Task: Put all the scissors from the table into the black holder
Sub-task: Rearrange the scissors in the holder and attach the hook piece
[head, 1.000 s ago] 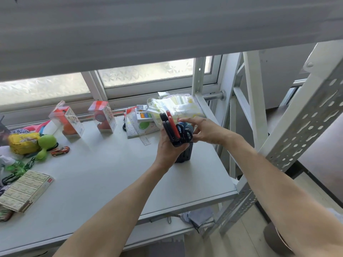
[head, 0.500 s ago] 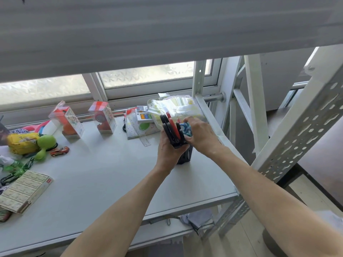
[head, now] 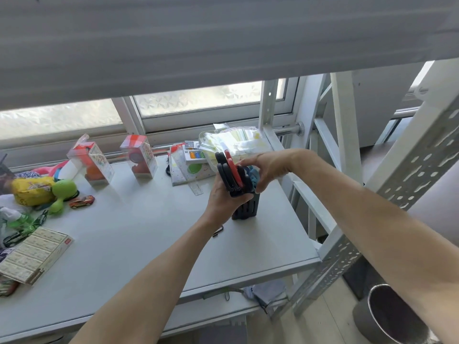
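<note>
Black slotted holder, looped scissors

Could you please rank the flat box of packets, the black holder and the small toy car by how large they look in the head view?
1. Flat box of packets, though it lies nearer the camera.
2. Black holder, partly hidden.
3. Toy car.

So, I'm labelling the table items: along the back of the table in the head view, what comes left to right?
Yellow pouch → green plush toy → clear box holding an orange toy → red-checked clear box → small abacus toy → black holder.
</note>
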Action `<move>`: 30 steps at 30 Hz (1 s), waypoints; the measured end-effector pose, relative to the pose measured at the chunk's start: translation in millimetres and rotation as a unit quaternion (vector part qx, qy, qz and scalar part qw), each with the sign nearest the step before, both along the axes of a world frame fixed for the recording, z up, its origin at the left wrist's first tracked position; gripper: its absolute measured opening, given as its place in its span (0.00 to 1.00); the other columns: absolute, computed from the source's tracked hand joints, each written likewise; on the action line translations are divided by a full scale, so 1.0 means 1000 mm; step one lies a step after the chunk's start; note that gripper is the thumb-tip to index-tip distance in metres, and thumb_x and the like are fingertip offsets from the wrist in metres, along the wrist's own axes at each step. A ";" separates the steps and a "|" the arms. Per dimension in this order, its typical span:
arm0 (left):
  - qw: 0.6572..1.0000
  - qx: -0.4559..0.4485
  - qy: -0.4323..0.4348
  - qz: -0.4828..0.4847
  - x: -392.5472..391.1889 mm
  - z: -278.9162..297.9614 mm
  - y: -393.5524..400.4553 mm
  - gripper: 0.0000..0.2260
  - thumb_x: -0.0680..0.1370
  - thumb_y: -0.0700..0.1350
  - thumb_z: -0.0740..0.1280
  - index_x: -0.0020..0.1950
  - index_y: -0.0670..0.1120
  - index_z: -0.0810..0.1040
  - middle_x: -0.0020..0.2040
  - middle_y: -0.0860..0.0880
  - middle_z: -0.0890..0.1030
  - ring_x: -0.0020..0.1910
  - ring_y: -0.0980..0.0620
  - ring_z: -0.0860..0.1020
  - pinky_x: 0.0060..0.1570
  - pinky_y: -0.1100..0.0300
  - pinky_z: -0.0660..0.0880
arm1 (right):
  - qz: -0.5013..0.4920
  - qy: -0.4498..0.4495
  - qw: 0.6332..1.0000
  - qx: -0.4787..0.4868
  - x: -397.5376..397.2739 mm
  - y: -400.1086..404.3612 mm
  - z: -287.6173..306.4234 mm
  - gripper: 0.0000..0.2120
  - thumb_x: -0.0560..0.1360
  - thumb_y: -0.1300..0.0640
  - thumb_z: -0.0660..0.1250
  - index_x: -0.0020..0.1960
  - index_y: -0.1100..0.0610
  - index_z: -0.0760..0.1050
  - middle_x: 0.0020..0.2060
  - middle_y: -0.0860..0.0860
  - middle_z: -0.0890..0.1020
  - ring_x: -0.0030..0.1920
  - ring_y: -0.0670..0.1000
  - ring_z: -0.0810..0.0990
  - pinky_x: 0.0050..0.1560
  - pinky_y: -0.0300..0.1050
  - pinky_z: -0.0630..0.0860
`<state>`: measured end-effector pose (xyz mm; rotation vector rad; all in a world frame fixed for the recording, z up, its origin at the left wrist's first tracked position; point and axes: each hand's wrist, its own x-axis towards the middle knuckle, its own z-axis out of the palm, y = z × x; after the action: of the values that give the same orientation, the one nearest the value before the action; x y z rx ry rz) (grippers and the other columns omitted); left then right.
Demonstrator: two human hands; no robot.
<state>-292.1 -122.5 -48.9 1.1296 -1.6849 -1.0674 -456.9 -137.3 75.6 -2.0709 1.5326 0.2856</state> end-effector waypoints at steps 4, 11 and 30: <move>1.000 -0.003 0.000 0.001 0.000 -0.002 -0.001 0.30 0.68 0.42 0.80 0.68 0.46 0.74 0.61 0.47 0.80 0.60 0.53 0.79 0.61 0.53 0.79 | 0.027 0.035 0.999 -0.012 0.000 -0.002 -0.001 0.46 0.70 0.58 0.75 0.78 0.44 0.52 0.73 0.51 0.64 0.73 0.55 0.62 0.73 0.55 0.60; 1.000 -0.009 0.000 0.004 -0.004 -0.005 -0.004 0.31 0.66 0.48 0.79 0.68 0.49 0.75 0.61 0.48 0.80 0.61 0.51 0.79 0.61 0.49 0.79 | 0.053 -0.014 0.994 -0.090 -0.005 0.005 -0.006 0.36 0.67 0.53 0.78 0.70 0.46 0.67 0.61 0.48 0.72 0.64 0.53 0.70 0.67 0.54 0.69; 0.999 -0.018 -0.037 0.005 -0.004 -0.009 -0.006 0.31 0.64 0.56 0.75 0.65 0.51 0.76 0.59 0.49 0.79 0.60 0.50 0.78 0.60 0.55 0.78 | 0.057 0.044 0.970 -0.231 -0.001 0.023 0.000 0.12 0.75 0.47 0.68 0.57 0.45 0.80 0.61 0.49 0.71 0.59 0.50 0.72 0.56 0.46 0.72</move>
<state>-296.4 -128.9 -57.8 1.1659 -1.7479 -0.9958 -457.7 -114.1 75.3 -2.5403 1.6542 0.0619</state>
